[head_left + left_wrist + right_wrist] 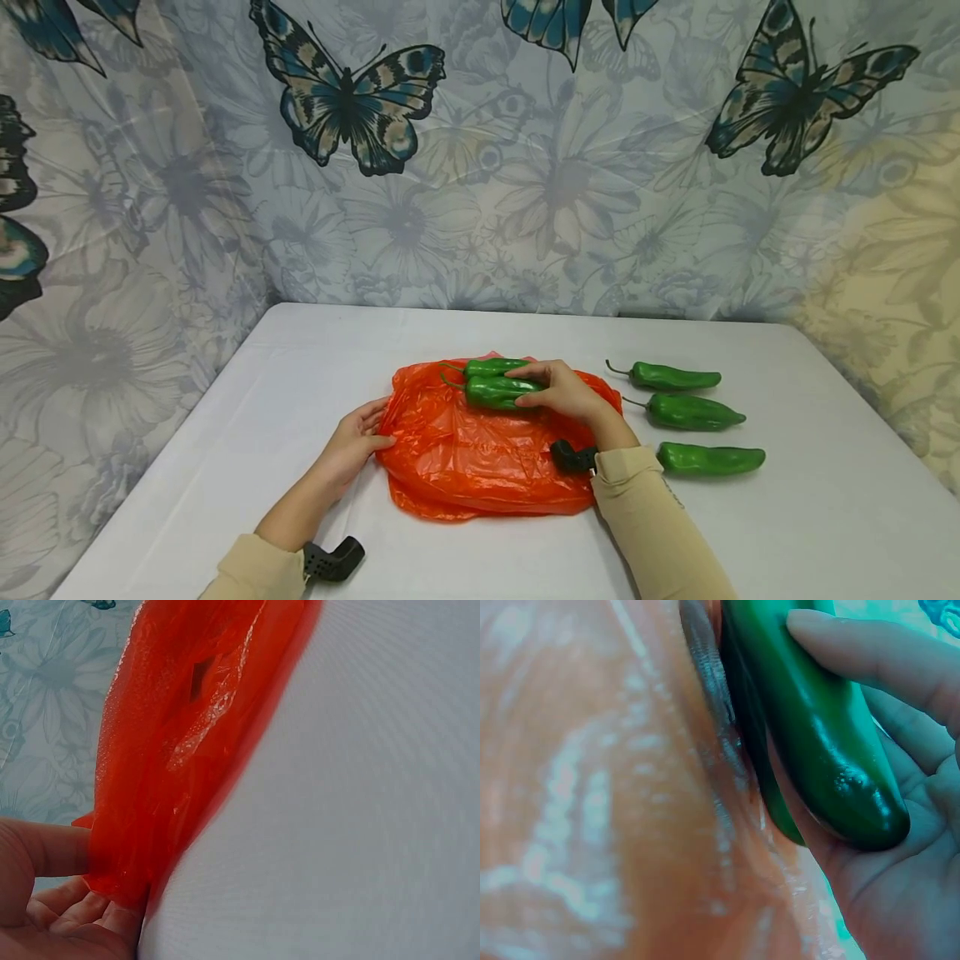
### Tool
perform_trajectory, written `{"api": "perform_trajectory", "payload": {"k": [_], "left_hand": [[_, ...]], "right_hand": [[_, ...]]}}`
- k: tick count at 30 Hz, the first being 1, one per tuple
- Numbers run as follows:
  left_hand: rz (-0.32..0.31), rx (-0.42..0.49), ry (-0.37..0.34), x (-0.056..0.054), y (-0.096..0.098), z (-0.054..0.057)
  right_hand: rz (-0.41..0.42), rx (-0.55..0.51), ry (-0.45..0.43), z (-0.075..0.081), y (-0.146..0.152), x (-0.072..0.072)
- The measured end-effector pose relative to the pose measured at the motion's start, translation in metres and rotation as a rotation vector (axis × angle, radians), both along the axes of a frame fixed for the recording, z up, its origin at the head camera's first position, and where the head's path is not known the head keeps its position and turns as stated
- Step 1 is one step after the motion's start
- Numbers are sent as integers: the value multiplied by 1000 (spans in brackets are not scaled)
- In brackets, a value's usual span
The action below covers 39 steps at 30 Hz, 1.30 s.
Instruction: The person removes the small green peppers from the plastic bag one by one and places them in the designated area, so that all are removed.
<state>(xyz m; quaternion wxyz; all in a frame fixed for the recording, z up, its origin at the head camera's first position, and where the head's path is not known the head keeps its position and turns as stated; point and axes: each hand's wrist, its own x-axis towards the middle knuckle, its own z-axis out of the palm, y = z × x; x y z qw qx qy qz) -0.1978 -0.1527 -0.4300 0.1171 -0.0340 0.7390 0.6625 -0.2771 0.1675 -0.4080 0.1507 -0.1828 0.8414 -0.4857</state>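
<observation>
Currently, step: seemingly placement of a green pepper (491,393) on the red bag (480,458).
Fingers: right hand (558,393) grips the pepper; left hand (357,443) pinches the bag's left edge.
Next move: probably needs a steady bag.
Pepper: glossy, stem leftward, over the bag's far part, beside a second pepper (495,367).

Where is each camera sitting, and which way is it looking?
Head: on the person's head, facing forward and down at the red bag and five green peppers; left hand, right hand and beige sleeves show.
Left wrist: on that wrist, facing the bag's edge; part of the left hand shows.
Right wrist: on that wrist, facing the gripped pepper; the right hand shows.
Head and right wrist share that pepper.
</observation>
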Motion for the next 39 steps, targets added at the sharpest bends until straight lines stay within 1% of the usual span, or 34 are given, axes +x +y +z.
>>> {"api": "perform_trajectory", "payload": {"k": [5,11,21,27,34,39], "left_hand": [[7,-3,-3,0,0,0],[6,1,-5,0,0,-1],[3,4,0,0,1,-1],[-6,-4,7,0,0,0],[-9,-6,9,1,-1,1],[-5,-11,4,0,0,0]], "right_hand": [[-15,-11,-10,9,-2,2],[-7,-17,1,12,-2,1],[-22,-21,5,24,2,2],[-37,-37,41,38,7,7],[-30,-38,74,52,14,15],[-13,11,133,60,22,23]]}}
